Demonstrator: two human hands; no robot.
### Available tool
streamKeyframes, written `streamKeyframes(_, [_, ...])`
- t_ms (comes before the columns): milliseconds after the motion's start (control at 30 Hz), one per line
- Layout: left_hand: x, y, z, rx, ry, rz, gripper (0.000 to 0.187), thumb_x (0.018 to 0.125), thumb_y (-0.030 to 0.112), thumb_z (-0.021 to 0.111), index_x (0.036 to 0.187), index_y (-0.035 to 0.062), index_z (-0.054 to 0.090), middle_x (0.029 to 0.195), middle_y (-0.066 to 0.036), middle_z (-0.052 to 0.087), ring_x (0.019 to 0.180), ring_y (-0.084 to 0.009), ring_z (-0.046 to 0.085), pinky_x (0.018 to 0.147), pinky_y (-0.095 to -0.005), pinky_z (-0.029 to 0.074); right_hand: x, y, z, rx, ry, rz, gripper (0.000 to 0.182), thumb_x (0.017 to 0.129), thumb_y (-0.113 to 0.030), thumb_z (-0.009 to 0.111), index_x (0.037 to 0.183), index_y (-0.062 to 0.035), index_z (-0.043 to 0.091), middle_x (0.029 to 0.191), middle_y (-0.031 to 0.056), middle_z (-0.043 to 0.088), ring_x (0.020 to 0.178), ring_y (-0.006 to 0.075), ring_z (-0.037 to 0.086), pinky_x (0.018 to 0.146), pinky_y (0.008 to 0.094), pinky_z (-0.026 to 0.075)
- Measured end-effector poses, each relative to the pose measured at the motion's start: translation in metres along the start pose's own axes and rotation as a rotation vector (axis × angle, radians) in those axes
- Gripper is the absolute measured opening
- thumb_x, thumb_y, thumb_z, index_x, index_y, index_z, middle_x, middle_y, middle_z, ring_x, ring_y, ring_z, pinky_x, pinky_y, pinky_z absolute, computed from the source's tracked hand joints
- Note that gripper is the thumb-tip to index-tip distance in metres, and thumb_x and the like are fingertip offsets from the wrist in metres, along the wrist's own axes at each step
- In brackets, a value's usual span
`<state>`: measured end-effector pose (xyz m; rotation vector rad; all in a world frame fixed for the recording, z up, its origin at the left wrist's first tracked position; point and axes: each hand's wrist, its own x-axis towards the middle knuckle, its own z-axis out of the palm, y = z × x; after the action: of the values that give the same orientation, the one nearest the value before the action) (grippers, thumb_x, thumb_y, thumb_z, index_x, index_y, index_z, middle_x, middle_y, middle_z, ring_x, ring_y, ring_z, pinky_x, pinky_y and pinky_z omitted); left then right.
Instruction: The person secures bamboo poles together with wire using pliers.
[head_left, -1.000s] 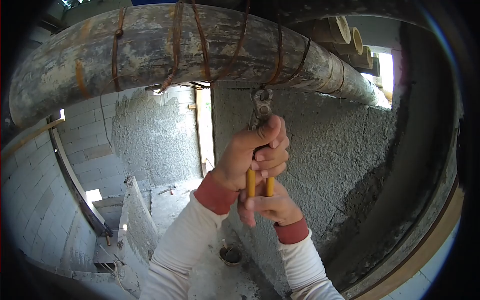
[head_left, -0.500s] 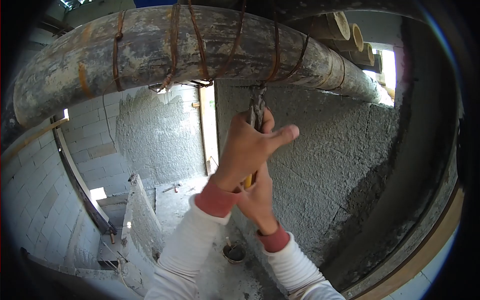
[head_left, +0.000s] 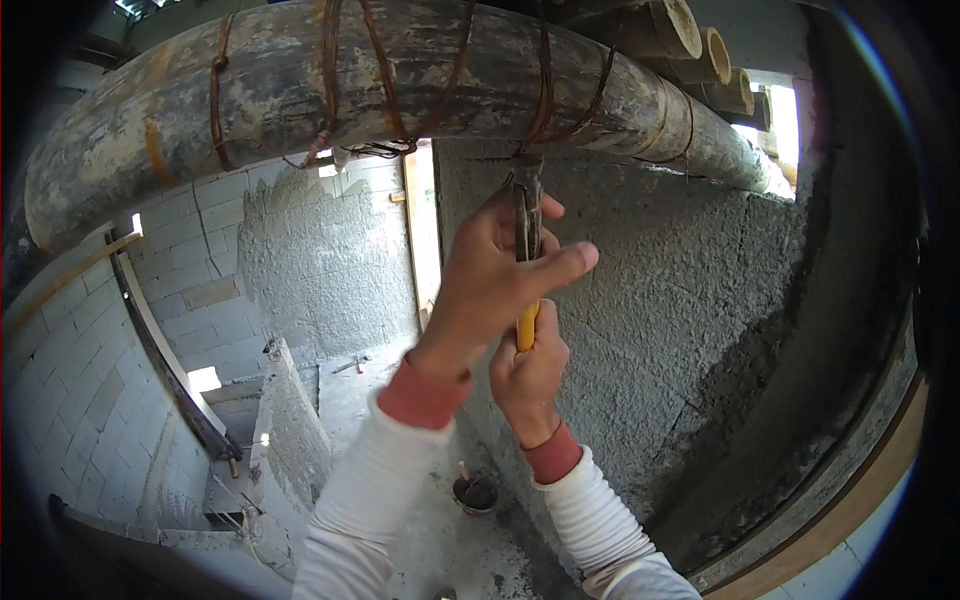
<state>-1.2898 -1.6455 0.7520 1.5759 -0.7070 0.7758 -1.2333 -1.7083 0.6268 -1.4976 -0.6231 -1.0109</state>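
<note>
A tool with a dark metal upper part and a yellow handle (head_left: 527, 326) stands upright below a large stained pipe (head_left: 400, 80). My right hand (head_left: 530, 375) is closed round the yellow handle. Higher up, my left hand (head_left: 500, 275) is wrapped loosely about the dark metal part, its thumb pointing right. The tool's top end reaches the pipe's underside near a rusty wire tie (head_left: 545, 85). Several such wires loop round the pipe. What the tool's tip grips, if anything, is too small to make out.
Behind my hands is a rough grey plastered wall (head_left: 650, 330). A bucket (head_left: 475, 494) stands on the concrete floor below. At left are a block wall (head_left: 85, 400) and a low partition (head_left: 290, 430). Bamboo poles (head_left: 712, 55) jut out at upper right.
My right hand has moved slightly right and lower on the tool, showing more yellow handle. The tool stands more upright, and the pipe appears slightly higher in view.
</note>
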Motion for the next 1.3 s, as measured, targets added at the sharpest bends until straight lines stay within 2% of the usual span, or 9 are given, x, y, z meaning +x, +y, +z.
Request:
streamKeyframes(100, [-0.005,-0.01,0.033,0.312,0.344,0.122,0.04,0.082,0.027,0.087,0.098,0.0038,0.058,0.072,-0.001,0.062,0.066,-0.0085,0.064,0.06,-0.0215,0.048,-0.008,0.015,0.009,0.059,-0.01,-0.203,0.036,0.083,-0.01,0.074,0.114,-0.0014,0.056,0.092,0.0226,0.068,0.087,0.0456,0.066,0.071,0.0463,0.052])
streamKeyframes(233, [-0.005,0.007,0.007,0.023,-0.003,-0.078,0.041,0.08,0.023,0.09,0.081,0.0094,0.051,0.063,0.002,0.054,0.047,-0.0058,0.047,0.047,-0.0259,0.042,-0.015,-0.02,-0.012,0.328,-0.15,0.048,0.024,0.092,-0.012,0.068,0.112,-0.0004,0.062,0.085,0.0134,0.069,0.081,0.0273,0.071,0.071,0.0378,0.053])
streamKeyframes(433, [0.006,-0.021,-0.033,-0.789,-0.716,-0.259,0.037,0.089,0.005,0.077,0.079,0.015,0.042,0.058,0.005,0.046,0.043,-0.0046,0.044,0.043,-0.0258,0.041,-0.001,-0.02,-0.044,0.978,-0.941,0.636,0.014,0.1,-0.014,0.064,0.101,-0.0004,0.061,0.071,0.0099,0.062,0.068,0.0194,0.065,0.063,0.0347,0.051])
streamKeyframes(500, [0.011,-0.036,-0.033,-0.904,-0.812,-0.21,0.03,0.089,0.009,0.078,0.085,0.0133,0.049,0.063,0.004,0.05,0.046,-0.0057,0.048,0.046,-0.025,0.044,-0.018,-0.023,-0.031,0.484,-0.562,0.312,0.015,0.097,-0.014,0.066,0.105,-0.0016,0.061,0.072,0.0128,0.064,0.064,0.026,0.067,0.06,0.0389,0.05])
streamKeyframes(633, [0.004,-0.011,-0.015,-0.292,-0.3,-0.083,0.028,0.09,0.02,0.08,0.101,0.0078,0.058,0.077,0.002,0.06,0.057,-0.0079,0.056,0.055,-0.0226,0.049,-0.01,-0.001,-0.007,-0.103,-0.042,-0.034,0.026,0.092,-0.015,0.069,0.113,-0.0036,0.059,0.075,0.0189,0.067,0.068,0.0417,0.068,0.06,0.0471,0.05])
streamKeyframes(833, [-0.001,-0.007,0.02,0.305,0.308,0.031,0.036,0.085,0.028,0.085,0.077,0.0088,0.055,0.062,0.003,0.053,0.055,-0.0043,0.047,0.051,-0.0249,0.041,-0.015,0.014,0.004,0.05,-0.197,0.0,0.039,0.089,-0.018,0.074,0.121,-0.0016,0.06,0.095,0.0178,0.072,0.088,0.0354,0.071,0.074,0.0421,0.054])
streamKeyframes(1100, [0.009,-0.03,-0.029,-0.851,-0.712,-0.297,0.032,0.087,0.017,0.082,0.078,0.0119,0.051,0.059,0.001,0.055,0.043,-0.0085,0.05,0.041,-0.0266,0.039,-0.008,-0.026,-0.047,1.083,-0.842,0.733,0.018,0.099,-0.01,0.065,0.113,0.0005,0.065,0.092,0.0049,0.072,0.08,0.0096,0.067,0.068,0.0298,0.053])
streamKeyframes(1167, [0.015,-0.049,-0.024,-1.105,-0.844,-0.246,0.029,0.089,0.016,0.08,0.08,0.0109,0.052,0.061,-0.002,0.057,0.044,-0.0096,0.053,0.042,-0.0263,0.042,-0.02,-0.025,-0.04,0.699,-0.614,0.525,0.021,0.098,-0.009,0.063,0.116,0.0003,0.062,0.087,0.009,0.071,0.074,0.0186,0.069,0.063,0.0362,0.053])
streamKeyframes(1300, [0.014,-0.027,-0.014,-0.477,-0.544,-0.186,0.025,0.09,0.02,0.079,0.085,0.0092,0.057,0.064,-0.002,0.059,0.053,-0.0119,0.061,0.051,-0.0251,0.049,-0.017,-0.007,-0.013,0.077,-0.004,-0.138,0.018,0.097,-0.003,0.058,0.115,0.0002,0.058,0.077,0.0122,0.066,0.06,0.0294,0.065,0.056,0.0411,0.05])
